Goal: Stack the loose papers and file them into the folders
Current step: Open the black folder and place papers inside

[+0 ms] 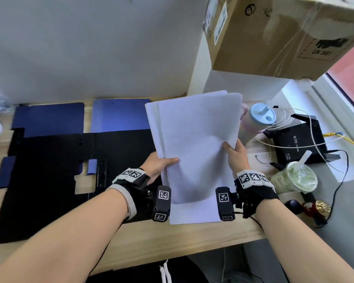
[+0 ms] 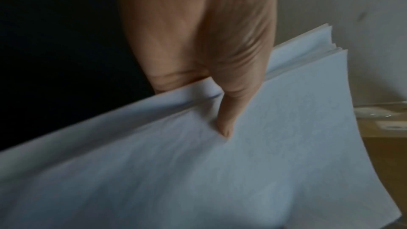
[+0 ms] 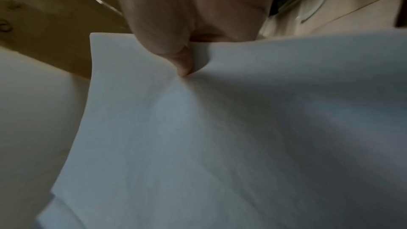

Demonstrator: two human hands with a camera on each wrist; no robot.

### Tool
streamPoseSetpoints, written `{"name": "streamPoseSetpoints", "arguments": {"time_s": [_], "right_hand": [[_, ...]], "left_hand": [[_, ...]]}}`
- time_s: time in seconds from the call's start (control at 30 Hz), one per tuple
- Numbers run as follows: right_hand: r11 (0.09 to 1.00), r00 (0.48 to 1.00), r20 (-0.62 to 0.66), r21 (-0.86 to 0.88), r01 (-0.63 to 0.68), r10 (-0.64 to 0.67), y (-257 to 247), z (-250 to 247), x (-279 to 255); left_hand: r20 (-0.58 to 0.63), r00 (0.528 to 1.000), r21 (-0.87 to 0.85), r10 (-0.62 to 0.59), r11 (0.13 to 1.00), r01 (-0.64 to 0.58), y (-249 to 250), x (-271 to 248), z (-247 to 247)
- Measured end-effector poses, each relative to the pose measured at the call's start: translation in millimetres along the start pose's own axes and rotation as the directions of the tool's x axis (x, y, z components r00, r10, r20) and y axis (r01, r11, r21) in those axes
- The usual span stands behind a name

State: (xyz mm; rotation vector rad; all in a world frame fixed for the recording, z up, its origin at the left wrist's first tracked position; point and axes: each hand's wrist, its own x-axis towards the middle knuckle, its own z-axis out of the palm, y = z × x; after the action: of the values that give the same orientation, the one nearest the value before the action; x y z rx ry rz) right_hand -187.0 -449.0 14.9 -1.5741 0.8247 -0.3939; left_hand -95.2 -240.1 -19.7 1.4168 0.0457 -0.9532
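Observation:
A stack of white papers (image 1: pixel 194 139) is held up over the wooden desk (image 1: pixel 192 240), tilted toward the wall. My left hand (image 1: pixel 161 163) grips its left edge, thumb on the top sheet; in the left wrist view the thumb (image 2: pixel 226 124) presses the stack of papers (image 2: pixel 220 171). My right hand (image 1: pixel 234 153) pinches the right edge, its thumb (image 3: pixel 182 65) on the stack of papers (image 3: pixel 220 137). One more white sheet (image 1: pixel 192 213) lies flat beneath. Open black folders (image 1: pixel 59 170) and blue folders (image 1: pixel 119 116) lie to the left.
At the right stand a pink tumbler with a blue lid (image 1: pixel 258 121), a black router (image 1: pixel 302 139) with cables, and a green drink cup with a straw (image 1: pixel 296 178). A cardboard box (image 1: pixel 284 33) sits on a white shelf above.

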Motion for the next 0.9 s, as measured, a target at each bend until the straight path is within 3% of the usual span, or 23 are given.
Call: {"name": "streamPoseSetpoints", "arguments": {"time_s": [0.17, 0.33, 0.5, 0.73, 0.9], "right_hand": [[0.956, 0.981, 0.164, 0.257, -0.144, 0.104, -24, 57, -10], [0.942, 0.949, 0.311, 0.304, -0.145, 0.046, -40, 111, -21], [0.976, 0.934, 0.345, 0.156, -0.152, 0.090, -27, 140, -34], [0.982, 0.927, 0.366, 0.131, -0.134, 0.078, -22, 144, -41], [0.984, 0.927, 0.347, 0.056, -0.171, 0.141, -13, 134, -41]], "left_hand": [[-0.123, 0.975, 0.056, 0.185, 0.982, -0.179, 43, -24, -49], [-0.179, 0.925, 0.176, 0.335, 0.936, -0.305, 70, -51, -99], [-0.322, 0.897, 0.187, 0.304, 0.949, -0.255, 47, -55, -130], [-0.323, 0.897, 0.208, 0.302, 0.947, -0.244, 33, -53, -129], [-0.302, 0.909, 0.228, 0.289, 0.947, -0.225, 33, -54, -127]]}}
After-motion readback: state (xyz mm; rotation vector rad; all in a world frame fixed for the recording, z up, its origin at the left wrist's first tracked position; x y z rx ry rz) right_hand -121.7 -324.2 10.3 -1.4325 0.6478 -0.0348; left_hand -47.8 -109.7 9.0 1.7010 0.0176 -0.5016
